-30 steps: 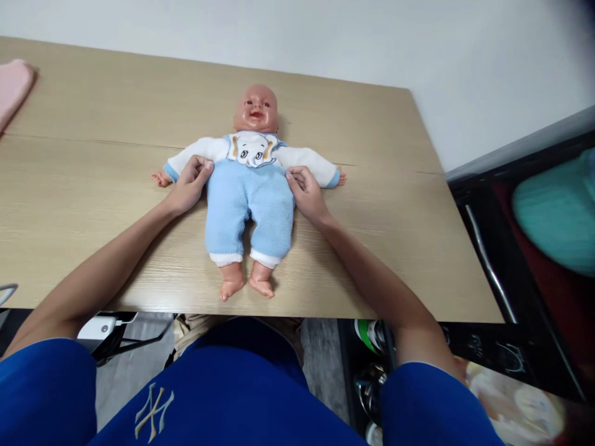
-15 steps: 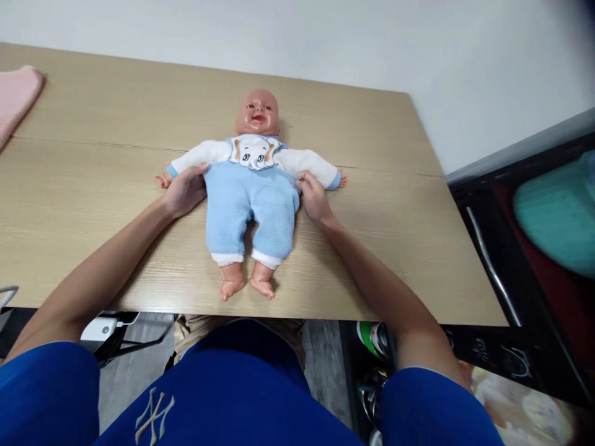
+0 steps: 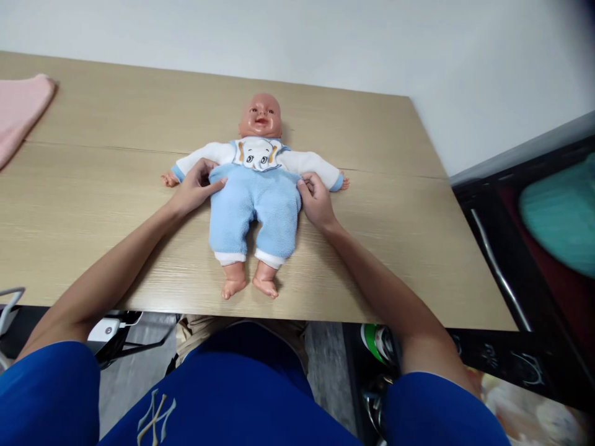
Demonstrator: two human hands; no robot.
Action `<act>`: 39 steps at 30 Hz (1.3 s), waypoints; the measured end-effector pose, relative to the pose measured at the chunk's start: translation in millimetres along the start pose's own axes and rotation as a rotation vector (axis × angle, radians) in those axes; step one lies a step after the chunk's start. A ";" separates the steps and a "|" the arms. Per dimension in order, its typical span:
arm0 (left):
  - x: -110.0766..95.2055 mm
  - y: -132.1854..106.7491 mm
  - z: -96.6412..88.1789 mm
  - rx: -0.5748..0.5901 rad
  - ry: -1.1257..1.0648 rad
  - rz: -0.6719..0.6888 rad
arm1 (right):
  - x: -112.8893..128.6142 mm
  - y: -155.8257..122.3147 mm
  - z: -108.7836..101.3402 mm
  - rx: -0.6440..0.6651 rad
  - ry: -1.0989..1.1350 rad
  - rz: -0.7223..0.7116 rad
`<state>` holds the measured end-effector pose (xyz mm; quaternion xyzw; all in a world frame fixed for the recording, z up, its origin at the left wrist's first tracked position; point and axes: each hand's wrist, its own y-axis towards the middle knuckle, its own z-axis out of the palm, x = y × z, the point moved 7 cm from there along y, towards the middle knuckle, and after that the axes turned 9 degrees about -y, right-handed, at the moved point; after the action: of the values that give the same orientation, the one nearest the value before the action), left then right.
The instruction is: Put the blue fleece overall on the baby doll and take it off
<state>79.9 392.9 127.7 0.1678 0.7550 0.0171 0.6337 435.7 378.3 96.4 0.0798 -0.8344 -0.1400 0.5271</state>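
Note:
A baby doll (image 3: 260, 114) lies face up on the wooden table, arms spread and bare feet towards me. It wears a white top (image 3: 309, 162) with blue cuffs and an elephant-face bib (image 3: 257, 153), plus fluffy light blue pants (image 3: 253, 197) with white ankle cuffs. My left hand (image 3: 196, 186) holds the waist edge of the pants, its thumb over the front and its fingers at the side, partly hidden. On the other side, my right hand (image 3: 316, 195) pinches the pants' waist edge between thumb and bent fingers.
A pink cloth (image 3: 23, 111) lies at the table's far left. The table (image 3: 395, 248) meets a white wall at the back. To the right stands a dark rack with a teal object (image 3: 562, 214). Below the front edge are a white device (image 3: 105, 329) and a green-and-white can (image 3: 374, 341).
My left thumb has moved onto the front of the pants, and that hand has shifted slightly right. My right hand keeps its pinch. The view has shifted slightly.

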 end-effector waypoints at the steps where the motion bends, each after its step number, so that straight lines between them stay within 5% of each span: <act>1: -0.5 0.2 -1.5 -0.003 0.045 0.013 | 2.6 -0.8 -0.2 0.003 -0.012 -0.014; 7: -4.4 -4.8 -5.7 -0.062 0.215 0.052 | 18.9 -8.3 -25.3 0.027 -0.138 -0.121; 12: -48.4 -10.6 -4.9 -0.224 0.400 0.244 | 14.5 -8.7 -85.9 -0.101 -0.433 -0.218; 16: -91.0 5.3 31.7 -0.082 0.460 0.312 | -6.5 2.0 -107.3 -0.041 -0.689 -0.279; 21: -107.5 46.0 105.8 0.254 0.449 0.422 | -30.4 13.1 -113.7 -0.029 -0.511 -0.183; 26: -84.6 86.0 155.3 0.331 0.624 0.427 | -14.1 4.4 -102.2 -0.242 -0.225 -0.086; 30: -81.2 96.0 169.1 0.299 0.701 0.397 | 15.6 -7.6 -67.0 -0.157 0.114 -0.068; 34: -84.6 94.8 158.7 0.223 0.594 0.376 | 26.2 -17.9 -48.0 -0.035 0.156 -0.057; 39: -70.7 98.9 126.9 0.029 0.320 0.330 | 3.7 -22.9 -23.8 0.124 0.120 0.016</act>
<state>234.9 443.1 193.6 0.2933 0.8084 0.1359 0.4920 455.3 352.1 102.0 0.1142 -0.8090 -0.0787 0.5712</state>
